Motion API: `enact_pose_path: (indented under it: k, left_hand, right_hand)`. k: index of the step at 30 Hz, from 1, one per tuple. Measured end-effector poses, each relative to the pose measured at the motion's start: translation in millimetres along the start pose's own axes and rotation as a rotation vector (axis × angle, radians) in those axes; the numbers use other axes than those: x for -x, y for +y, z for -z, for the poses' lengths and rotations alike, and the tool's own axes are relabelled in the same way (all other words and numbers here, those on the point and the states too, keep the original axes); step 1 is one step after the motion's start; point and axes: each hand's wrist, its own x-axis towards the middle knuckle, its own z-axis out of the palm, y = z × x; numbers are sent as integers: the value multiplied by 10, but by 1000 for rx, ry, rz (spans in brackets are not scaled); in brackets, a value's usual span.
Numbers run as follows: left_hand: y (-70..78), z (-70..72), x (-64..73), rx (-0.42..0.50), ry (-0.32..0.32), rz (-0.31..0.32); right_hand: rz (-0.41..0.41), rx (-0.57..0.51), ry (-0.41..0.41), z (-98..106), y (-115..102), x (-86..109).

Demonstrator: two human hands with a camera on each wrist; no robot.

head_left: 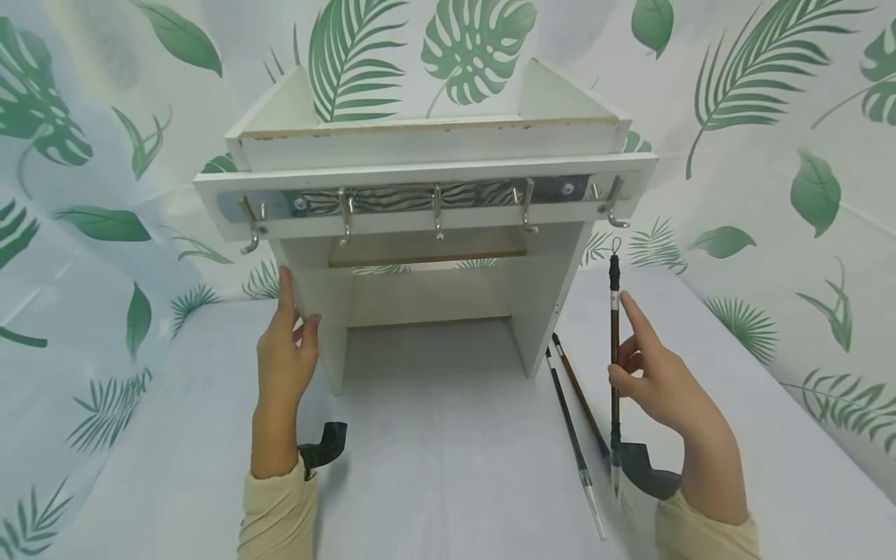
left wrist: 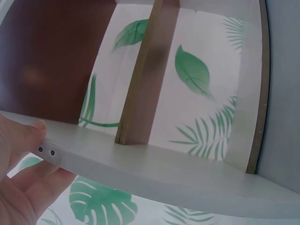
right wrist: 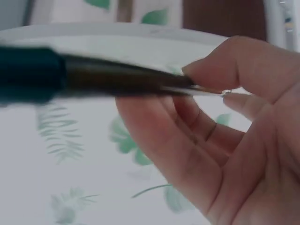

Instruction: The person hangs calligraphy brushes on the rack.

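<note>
A white wall shelf (head_left: 434, 145) with a row of metal hooks stands upright on the table. At its left side panel, my left hand (head_left: 287, 350) grips the panel's edge, thumb on the inner face and fingers outside in the left wrist view (left wrist: 35, 159). To the right of the shelf, my right hand (head_left: 654, 377) pinches a calligraphy brush (head_left: 614, 334) between thumb and fingers. The brush is held upright, its hanging loop at the top and a clear cap over the lower end. In the right wrist view its brown shaft (right wrist: 117, 77) crosses close before the lens.
Two more brushes, a black-handled one (head_left: 565, 404) and a brown-handled one (head_left: 581, 393), lie on the white table (head_left: 434, 482) by the shelf's right panel. A leaf-patterned sheet (head_left: 742, 179) hangs behind and on both sides. Black wrist mounts (head_left: 329, 445) stick out from both sleeves.
</note>
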Motion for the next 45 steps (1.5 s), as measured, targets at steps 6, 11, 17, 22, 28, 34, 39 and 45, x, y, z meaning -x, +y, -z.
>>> enact_pose_path:
  k: [6,11,17,22,28,34,39,45]
  left_hand:
    - [-33,8,19,-11,19,-8]
    - [-41,35,22,-15,17,-13]
    - [-33,45,15,0,35,-30]
    - [-13,38,10,-2,30,-34]
    - [2,7,-2,6,22,-22]
    - [-9,-13,9,-7,12,5]
    - [-19,-13,14,-12,9,5]
    - [-24,-16,11,-2,10,-1]
  right_hand:
    - [189,-14,100,137,-115,131]
    - [349,-123,136,209,-211,289]
    - [452,-143,70,254,-380,347]
    - [454,-124,83,237,-380,339]
    - [421,-148,121,214,-325,321]
    - [397,-129,117,222,-307,308]
    - [407,-133,112,213,-302,299]
    - [399,-133,121,194,-299,282]
